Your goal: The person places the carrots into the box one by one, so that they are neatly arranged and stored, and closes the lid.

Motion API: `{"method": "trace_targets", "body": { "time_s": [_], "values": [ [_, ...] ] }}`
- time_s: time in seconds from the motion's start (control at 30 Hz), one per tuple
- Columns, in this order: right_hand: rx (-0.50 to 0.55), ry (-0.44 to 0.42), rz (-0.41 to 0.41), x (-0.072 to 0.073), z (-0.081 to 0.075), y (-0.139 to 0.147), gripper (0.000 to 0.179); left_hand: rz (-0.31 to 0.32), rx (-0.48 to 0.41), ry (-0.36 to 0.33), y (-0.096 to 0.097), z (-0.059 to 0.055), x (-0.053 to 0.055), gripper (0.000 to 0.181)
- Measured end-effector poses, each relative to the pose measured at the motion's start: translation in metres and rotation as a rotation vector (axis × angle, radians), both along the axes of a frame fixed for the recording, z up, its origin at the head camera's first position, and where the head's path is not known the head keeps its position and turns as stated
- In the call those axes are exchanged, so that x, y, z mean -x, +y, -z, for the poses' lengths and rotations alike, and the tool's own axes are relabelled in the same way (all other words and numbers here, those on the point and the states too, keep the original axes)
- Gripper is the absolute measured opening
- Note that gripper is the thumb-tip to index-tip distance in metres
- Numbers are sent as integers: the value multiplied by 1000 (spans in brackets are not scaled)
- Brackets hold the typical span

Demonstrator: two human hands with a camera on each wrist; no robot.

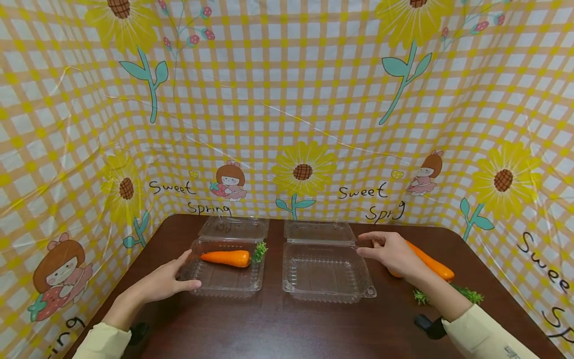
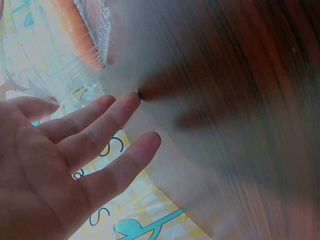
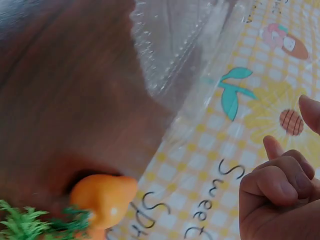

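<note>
Two clear plastic clamshell boxes lie with lids raised at the back. An orange carrot point(image 1: 226, 258) with a green leafy top lies in the left box point(image 1: 215, 284). My left hand point(image 1: 163, 279) is at that box's left side, thumb near its front corner; the left wrist view shows its fingers extended and spread. Beside the right box point(image 1: 329, 289), my right hand point(image 1: 392, 252) has thumb and forefinger apart near the back right corner, other fingers curled, nothing between them. Behind that hand, partly hidden, lies more orange, including a carrot point(image 1: 432, 264) with green leaves.
The boxes stand side by side on a dark brown table point(image 1: 278, 329), with a strip of tabletop between them. A checked cloth point(image 1: 291, 99) printed with sunflowers walls the table at the back and both sides. Green leaves point(image 1: 468, 294) spread by the right forearm.
</note>
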State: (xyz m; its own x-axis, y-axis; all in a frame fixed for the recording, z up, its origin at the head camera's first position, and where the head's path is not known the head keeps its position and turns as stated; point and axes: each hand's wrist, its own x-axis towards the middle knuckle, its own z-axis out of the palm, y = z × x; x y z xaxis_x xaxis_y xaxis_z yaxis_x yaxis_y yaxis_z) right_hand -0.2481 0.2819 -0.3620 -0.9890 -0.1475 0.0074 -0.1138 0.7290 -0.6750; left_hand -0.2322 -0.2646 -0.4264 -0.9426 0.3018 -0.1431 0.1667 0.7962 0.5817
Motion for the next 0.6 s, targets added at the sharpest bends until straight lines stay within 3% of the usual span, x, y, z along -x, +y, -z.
{"method": "trace_targets", "body": {
  "time_s": [0.37, 0.6],
  "values": [
    [96, -72, 129, -7, 16, 37, 77, 5, 5, 14, 1, 0, 1, 104],
    [86, -68, 186, -6, 28, 55, 75, 0, 5, -1, -1, 2, 3, 105]
  ]
}}
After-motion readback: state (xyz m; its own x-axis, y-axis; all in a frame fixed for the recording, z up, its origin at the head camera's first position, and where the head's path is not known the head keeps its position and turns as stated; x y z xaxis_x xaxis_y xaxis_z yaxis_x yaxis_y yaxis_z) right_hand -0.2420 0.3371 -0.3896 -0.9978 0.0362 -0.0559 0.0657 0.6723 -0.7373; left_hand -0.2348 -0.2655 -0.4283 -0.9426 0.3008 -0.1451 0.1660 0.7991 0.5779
